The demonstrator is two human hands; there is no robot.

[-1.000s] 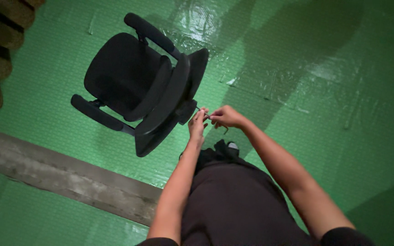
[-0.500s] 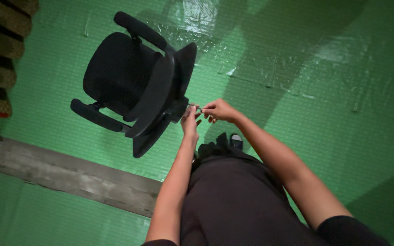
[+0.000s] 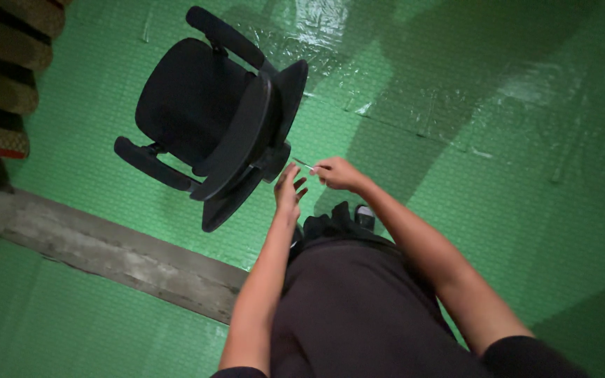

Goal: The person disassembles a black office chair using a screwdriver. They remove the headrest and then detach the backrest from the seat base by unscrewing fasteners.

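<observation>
Left hand (image 3: 288, 187) opened, off chair (image 3: 208, 126); green floor (image 3: 456, 105).

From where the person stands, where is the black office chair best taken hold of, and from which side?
Probably the top edge of the backrest of the black office chair. The chair's back faces the person, and both hands, left hand and right hand, are already behind it; the armrests lie farther away.

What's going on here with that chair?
A person stands on a green floor just behind a black office chair, seen from above. The right hand pinches a small thin object, too small to identify, pointing it toward the chair's back. The left hand is open, its fingers spread, close to the rear of the chair beside that object. A grey concrete strip crosses the floor to the left.
</observation>
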